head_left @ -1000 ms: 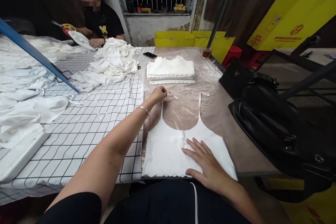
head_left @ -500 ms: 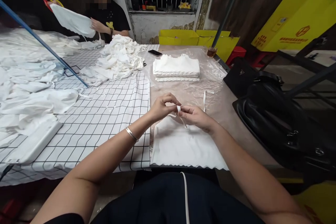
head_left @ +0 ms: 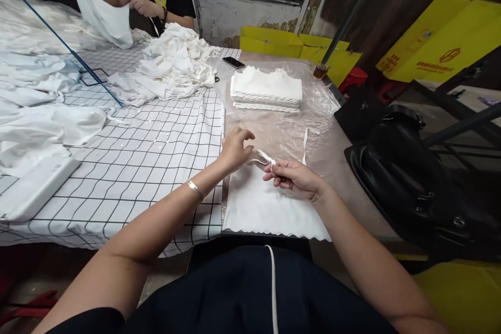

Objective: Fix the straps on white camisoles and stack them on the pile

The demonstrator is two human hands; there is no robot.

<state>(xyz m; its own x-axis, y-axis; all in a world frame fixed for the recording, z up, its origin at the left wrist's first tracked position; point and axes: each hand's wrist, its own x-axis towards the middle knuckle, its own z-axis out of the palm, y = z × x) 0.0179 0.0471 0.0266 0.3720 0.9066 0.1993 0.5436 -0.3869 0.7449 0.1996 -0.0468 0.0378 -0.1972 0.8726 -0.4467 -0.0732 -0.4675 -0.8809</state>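
White cotton, thin and flat, makes up the camisole [head_left: 270, 209] lying on the near table edge, its scalloped hem towards the person and its neckline pointing to twelve o'clock. One narrow strap [head_left: 264, 157] is lifted off the cloth and stretched between both hands, so its long axis runs roughly from ten o'clock to four o'clock. The left hand [head_left: 235, 148] pinches the strap's far end between thumb and fingertips, the other fingers curled. The right hand [head_left: 294, 178] pinches the near end at about four o'clock of the left, its palm resting on the garment's upper part. Both hands are equally on the strap; the right lies nearer the garment body. The other strap [head_left: 304, 142] lies loose and straight towards twelve o'clock, well apart from either hand.

Under the garment is a crinkled clear plastic sheet [head_left: 289, 125]. At twelve o'clock stands a squared stack of folded white pieces [head_left: 266, 90], with a phone [head_left: 234, 62] beyond it. At ten o'clock a loose heap of white garments [head_left: 174, 68] sits on a black-gridded cloth [head_left: 148, 156]. At three o'clock lies a glossy black bag [head_left: 395, 167]. At eleven o'clock another person's hands [head_left: 143, 6] hold up a white piece.
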